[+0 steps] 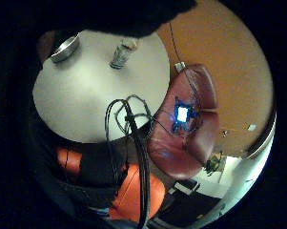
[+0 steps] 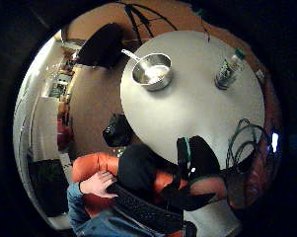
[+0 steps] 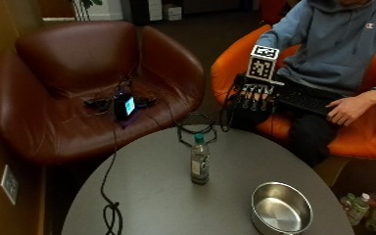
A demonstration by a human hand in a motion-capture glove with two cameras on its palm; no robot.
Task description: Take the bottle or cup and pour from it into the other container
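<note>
Outside view: gloved right hand (image 3: 256, 100) hangs at the round table's (image 3: 155, 196) far edge, toward 1 o'clock from the bottle, fingers (image 3: 248, 102) straight and pointing down, holding nothing and well apart from both vessels. Clear plastic bottle (image 3: 199, 160) with green cap stands upright near the table's middle. Steel saucepan (image 3: 282, 207) sits at about 4 o'clock from the bottle, near the table's near edge, apart from it. Bare left hand (image 3: 347, 108) rests on a black keyboard (image 3: 308, 98) in the person's lap.
</note>
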